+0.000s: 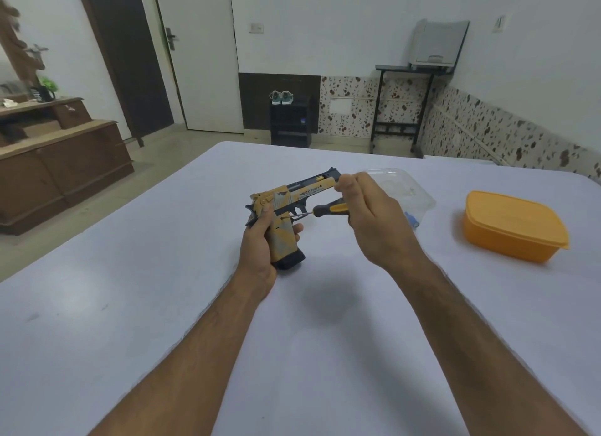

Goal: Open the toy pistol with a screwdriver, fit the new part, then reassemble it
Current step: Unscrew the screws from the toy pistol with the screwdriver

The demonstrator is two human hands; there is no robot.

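A yellow and grey toy pistol [300, 193] with a black base is held upright above the white table [130, 305], its barrel pointing right. My left hand [258, 240] grips its handle from the left. My right hand [374, 214] holds a screwdriver [328, 208] with a black and yellow handle. The thin metal tip points left and touches the pistol's side just above the grip, near the trigger.
A clear plastic container [406, 188] lies behind my right hand, with something blue [413, 221] at its near edge. An orange lidded box [514, 225] stands at the right. Beyond the table are a wooden cabinet [58, 165], a door and a black stand.
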